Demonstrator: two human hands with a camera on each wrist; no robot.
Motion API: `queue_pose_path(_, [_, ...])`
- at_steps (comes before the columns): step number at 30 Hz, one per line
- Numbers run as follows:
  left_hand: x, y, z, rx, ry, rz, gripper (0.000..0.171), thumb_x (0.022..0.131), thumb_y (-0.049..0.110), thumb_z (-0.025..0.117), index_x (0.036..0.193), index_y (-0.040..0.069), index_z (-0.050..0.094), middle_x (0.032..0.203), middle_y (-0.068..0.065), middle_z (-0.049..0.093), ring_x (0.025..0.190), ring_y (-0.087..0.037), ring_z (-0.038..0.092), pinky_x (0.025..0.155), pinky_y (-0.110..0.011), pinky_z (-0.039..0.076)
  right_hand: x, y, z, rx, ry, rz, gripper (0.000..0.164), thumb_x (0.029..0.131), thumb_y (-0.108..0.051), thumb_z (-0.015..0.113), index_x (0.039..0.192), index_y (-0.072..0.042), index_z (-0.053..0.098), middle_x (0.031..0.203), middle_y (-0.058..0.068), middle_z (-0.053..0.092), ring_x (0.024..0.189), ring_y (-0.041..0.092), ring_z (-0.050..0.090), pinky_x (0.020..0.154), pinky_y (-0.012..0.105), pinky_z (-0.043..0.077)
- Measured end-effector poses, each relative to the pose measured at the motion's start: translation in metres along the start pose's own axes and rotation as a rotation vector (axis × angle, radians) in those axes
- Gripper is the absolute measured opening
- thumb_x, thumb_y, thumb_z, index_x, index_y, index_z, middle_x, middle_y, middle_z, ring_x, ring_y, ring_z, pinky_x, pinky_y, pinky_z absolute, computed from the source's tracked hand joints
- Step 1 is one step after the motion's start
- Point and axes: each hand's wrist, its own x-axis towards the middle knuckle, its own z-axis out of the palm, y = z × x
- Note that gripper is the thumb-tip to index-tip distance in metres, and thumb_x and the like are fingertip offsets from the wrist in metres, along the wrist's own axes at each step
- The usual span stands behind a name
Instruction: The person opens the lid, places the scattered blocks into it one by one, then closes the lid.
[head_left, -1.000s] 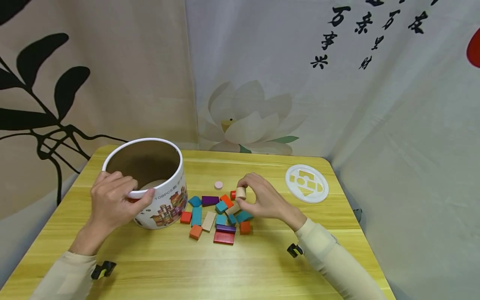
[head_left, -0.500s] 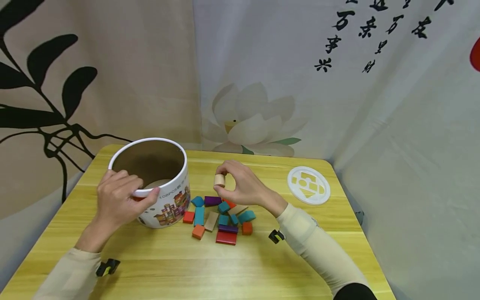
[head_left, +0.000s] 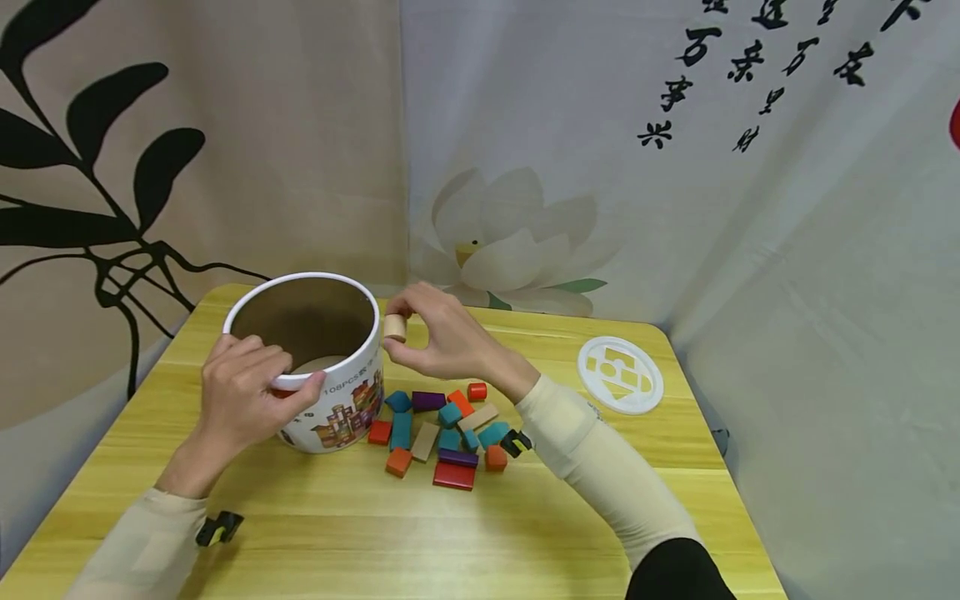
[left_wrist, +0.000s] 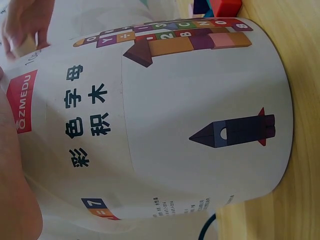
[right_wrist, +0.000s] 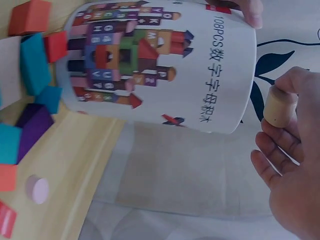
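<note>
A white printed bucket (head_left: pixel 341 408) stands on the left part of the table, its mouth tilted a little toward me. My left hand (head_left: pixel 243 392) grips the near rim, thumb outside and the other fingers over the edge. Just right of the rim, my right hand (head_left: pixel 442 337) pinches a plain wooden cylinder block (head_left: pixel 395 327) between thumb and finger. The right wrist view shows that cylinder (right_wrist: pixel 280 106) apart from the bucket wall (right_wrist: pixel 200 60). In the left wrist view the bucket's side (left_wrist: pixel 165 120) fills most of the frame.
Several coloured blocks (head_left: pixel 453 475) lie loosely grouped right of the bucket. A red cylinder (head_left: pixel 477 391) sits at their back edge. Farther right is a white disc with cut-out shapes (head_left: pixel 621 375). A pale pink round block (right_wrist: pixel 37 189) shows in the right wrist view. Curtains stand behind the table.
My right hand has lifted the wooden cylinder from the block group and carried it left to beside the bucket's rim. The left hand keeps its hold on the rim.
</note>
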Motion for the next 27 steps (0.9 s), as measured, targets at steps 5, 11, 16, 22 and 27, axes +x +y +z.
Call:
queue_pose_path(5, [0.001, -0.001, 0.000, 0.005, 0.008, 0.014, 0.059, 0.087, 0.054, 0.057, 0.048, 0.012, 0.046, 0.043, -0.002, 0.046, 0.045, -0.023, 0.037, 0.053, -0.044, 0.026, 0.025, -0.001, 0.005, -0.001, -0.008, -0.001, 0.031, 0.087, -0.027, 0.074, 0.107, -0.005, 0.067, 0.099, -0.002, 0.064, 0.095, 0.008, 0.054, 0.085, 0.021, 0.046])
queue_pose_path(11, [0.000, -0.001, 0.000, 0.000, 0.017, 0.027, 0.057, 0.087, 0.053, 0.058, 0.048, 0.013, 0.043, 0.043, -0.001, 0.044, 0.044, -0.022, 0.035, 0.053, -0.043, 0.025, 0.051, -0.003, 0.017, -0.055, -0.095, 0.055, 0.035, 0.091, -0.033, 0.073, 0.112, -0.006, 0.067, 0.103, -0.001, 0.067, 0.097, 0.009, 0.055, 0.088, 0.021, 0.044])
queue_pose_path(16, [0.000, -0.001, 0.002, -0.010, 0.016, 0.031, 0.056, 0.087, 0.053, 0.058, 0.049, 0.013, 0.045, 0.043, -0.001, 0.045, 0.045, -0.022, 0.036, 0.053, -0.044, 0.026, 0.066, -0.005, 0.028, -0.105, -0.180, 0.105, 0.034, 0.093, -0.038, 0.071, 0.113, -0.010, 0.066, 0.104, -0.004, 0.066, 0.097, 0.007, 0.054, 0.090, 0.020, 0.042])
queue_pose_path(22, [-0.001, -0.001, 0.002, -0.012, 0.007, 0.028, 0.056, 0.087, 0.052, 0.058, 0.050, 0.013, 0.045, 0.044, -0.002, 0.047, 0.045, -0.023, 0.037, 0.054, -0.045, 0.027, 0.079, -0.005, 0.041, -0.146, -0.270, 0.140, 0.034, 0.095, -0.040, 0.069, 0.114, -0.012, 0.066, 0.102, -0.005, 0.065, 0.094, 0.008, 0.054, 0.086, 0.021, 0.043])
queue_pose_path(27, [0.000, 0.000, 0.001, -0.012, 0.017, 0.022, 0.055, 0.086, 0.052, 0.058, 0.050, 0.014, 0.043, 0.044, -0.001, 0.045, 0.046, -0.023, 0.036, 0.054, -0.045, 0.026, 0.087, -0.005, 0.050, -0.150, -0.322, 0.177, 0.035, 0.096, -0.040, 0.068, 0.117, -0.011, 0.066, 0.104, -0.005, 0.065, 0.093, 0.008, 0.054, 0.085, 0.020, 0.043])
